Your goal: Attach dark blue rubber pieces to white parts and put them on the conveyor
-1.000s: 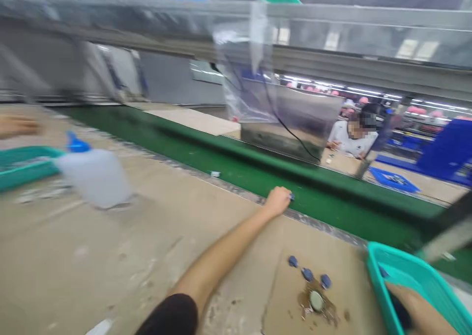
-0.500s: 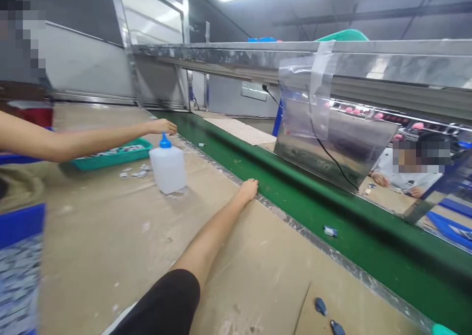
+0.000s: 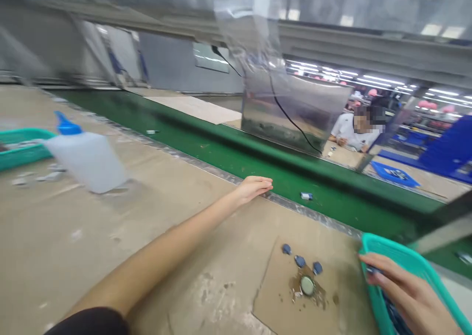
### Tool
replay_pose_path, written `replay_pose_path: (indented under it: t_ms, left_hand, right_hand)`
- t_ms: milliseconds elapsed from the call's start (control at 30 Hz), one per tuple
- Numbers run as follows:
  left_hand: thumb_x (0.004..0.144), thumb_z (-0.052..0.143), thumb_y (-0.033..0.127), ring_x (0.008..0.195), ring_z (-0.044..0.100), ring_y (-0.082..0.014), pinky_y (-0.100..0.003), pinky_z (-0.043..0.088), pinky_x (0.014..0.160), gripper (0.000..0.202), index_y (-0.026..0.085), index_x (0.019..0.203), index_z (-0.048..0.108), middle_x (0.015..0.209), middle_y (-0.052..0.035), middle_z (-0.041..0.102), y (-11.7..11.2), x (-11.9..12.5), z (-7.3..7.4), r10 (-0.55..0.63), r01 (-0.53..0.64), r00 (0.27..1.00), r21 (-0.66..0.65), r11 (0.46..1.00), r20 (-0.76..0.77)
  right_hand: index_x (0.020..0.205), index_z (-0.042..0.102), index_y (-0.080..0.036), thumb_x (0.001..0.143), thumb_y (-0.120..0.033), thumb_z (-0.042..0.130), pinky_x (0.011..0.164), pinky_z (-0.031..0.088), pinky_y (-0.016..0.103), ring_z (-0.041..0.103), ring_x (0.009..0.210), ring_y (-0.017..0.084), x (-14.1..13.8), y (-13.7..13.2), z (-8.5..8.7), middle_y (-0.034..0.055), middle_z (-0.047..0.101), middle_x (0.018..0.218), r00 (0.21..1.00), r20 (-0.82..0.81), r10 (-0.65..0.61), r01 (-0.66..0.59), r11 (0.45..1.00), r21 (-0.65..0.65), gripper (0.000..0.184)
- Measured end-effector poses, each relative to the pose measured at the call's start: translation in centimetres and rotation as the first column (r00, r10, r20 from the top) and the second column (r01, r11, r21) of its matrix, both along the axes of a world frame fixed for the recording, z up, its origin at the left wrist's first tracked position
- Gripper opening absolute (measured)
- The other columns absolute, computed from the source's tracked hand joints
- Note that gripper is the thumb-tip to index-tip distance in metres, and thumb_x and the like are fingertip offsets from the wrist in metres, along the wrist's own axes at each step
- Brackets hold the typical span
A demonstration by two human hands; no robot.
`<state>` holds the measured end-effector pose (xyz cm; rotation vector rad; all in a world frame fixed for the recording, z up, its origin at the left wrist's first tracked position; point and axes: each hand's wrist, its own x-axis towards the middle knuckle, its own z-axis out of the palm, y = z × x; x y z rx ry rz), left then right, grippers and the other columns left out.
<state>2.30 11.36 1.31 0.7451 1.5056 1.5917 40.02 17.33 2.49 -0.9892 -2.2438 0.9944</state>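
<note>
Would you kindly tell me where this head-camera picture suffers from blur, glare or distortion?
In the head view, the white plastic bottle is smeared by motion blur, while the left hand is fairly clear; the steel panel carries bright, streaky reflections; and the wide lens appears to bend the long edge of the green conveyor belt.

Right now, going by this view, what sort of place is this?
Probably a factory assembly line: a green conveyor belt runs along a long workbench, a person in a white shirt sits working farther along, and a teal tray sits on the bench.
</note>
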Motion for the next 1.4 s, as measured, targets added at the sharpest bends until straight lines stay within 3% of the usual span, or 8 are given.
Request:
replay_pose_path:
  t_ms: [133,267,500,667,900,1133,1267,1400]
  left_hand:
    - [0.066,0.062,0.002,0.087,0.062,-0.0147,-0.029,0.042,0.094,0.018,0.010,0.082,0.065,0.083,-0.0074,0.067,-0.9,3.7,1.0,-0.147,0.142,0.978,0.042,0.989,0.148]
    - [0.066,0.060,-0.001,0.087,0.062,-0.0133,-0.028,0.041,0.095,0.035,0.013,0.098,0.062,0.089,-0.0062,0.065,-2.3,6.3,2.0,-0.169,0.117,0.925,0.168,0.979,0.341]
    - [0.066,0.047,-0.010,0.094,0.060,-0.0129,-0.024,0.038,0.098,0.040,0.008,0.100,0.058,0.089,-0.0086,0.064,-3.5,7.7,1.9,-0.059,0.015,0.857,0.089,0.996,0.512]
    - [0.067,0.048,-0.009,0.089,0.062,-0.0137,-0.028,0.040,0.096,0.029,0.009,0.086,0.058,0.081,-0.0067,0.066,-3.9,8.3,1.5,-0.110,0.109,0.890,0.029,0.994,0.442]
    - [0.063,0.067,0.010,0.082,0.062,-0.0150,-0.028,0.047,0.078,0.021,0.013,0.080,0.055,0.080,-0.0046,0.064,-4.9,9.2,1.5,-0.308,0.307,0.870,0.066,0.949,0.385]
    - [0.055,0.070,0.011,0.083,0.058,-0.0144,-0.028,0.047,0.075,0.036,0.016,0.086,0.054,0.086,-0.0016,0.059,-5.6,11.0,1.1,-0.388,0.396,0.917,0.093,0.914,-0.088]
    - [0.062,0.067,0.015,0.080,0.055,-0.0121,-0.024,0.046,0.074,0.023,0.016,0.085,0.060,0.087,-0.0013,0.056,-6.8,12.3,1.6,-0.340,0.462,0.756,0.087,0.883,-0.560]
    - [0.067,0.066,0.020,0.072,0.052,-0.0115,-0.022,0.043,0.065,0.025,0.016,0.092,0.062,0.078,-0.0006,0.054,-7.8,13.0,1.9,-0.262,0.488,0.589,0.078,0.870,-0.765]
  right_hand:
    - [0.089,0.070,-0.023,0.079,-0.048,0.054,0.069,0.051,0.033,0.059,0.079,0.024,-4.6,-3.3,2.0,0.0079,0.062,0.084,0.981,-0.109,0.158,-0.172,0.975,-0.143,0.031]
    - [0.089,0.065,-0.020,0.080,-0.035,0.057,0.065,0.049,0.030,0.056,0.073,0.019,-6.8,-5.0,1.4,0.0063,0.059,0.086,0.952,-0.232,0.201,-0.250,0.945,-0.210,0.019]
    - [0.084,0.058,-0.020,0.085,-0.013,0.043,0.076,0.045,0.032,0.054,0.089,0.021,-6.9,-6.5,0.4,0.0069,0.057,0.093,0.927,-0.027,0.375,-0.374,0.926,0.048,0.018]
    - [0.086,0.051,-0.019,0.079,0.002,0.032,0.066,0.043,0.034,0.050,0.078,0.023,-7.4,-7.1,-1.6,0.0070,0.054,0.083,0.895,0.283,0.346,-0.437,0.809,0.394,0.029]
    - [0.078,0.044,-0.019,0.076,0.002,0.035,0.060,0.041,0.031,0.048,0.070,0.022,-7.1,-6.9,-2.2,0.0046,0.051,0.075,0.886,0.355,0.297,-0.431,0.808,0.401,0.023]
    - [0.079,0.047,-0.021,0.082,-0.012,0.047,0.072,0.044,0.034,0.056,0.085,0.022,-6.8,-6.8,-0.2,0.0053,0.060,0.086,0.967,-0.054,0.248,-0.235,0.956,0.173,0.010]
    - [0.072,0.044,-0.022,0.075,-0.024,0.066,0.076,0.047,0.032,0.060,0.088,0.021,-6.6,-6.5,0.7,0.0044,0.066,0.086,0.885,-0.466,-0.020,-0.084,0.976,-0.202,0.023]
    - [0.069,0.042,-0.022,0.069,-0.024,0.075,0.074,0.049,0.030,0.063,0.085,0.019,-6.9,-6.7,0.8,0.0038,0.068,0.083,0.826,-0.555,-0.102,-0.147,0.911,-0.386,0.033]
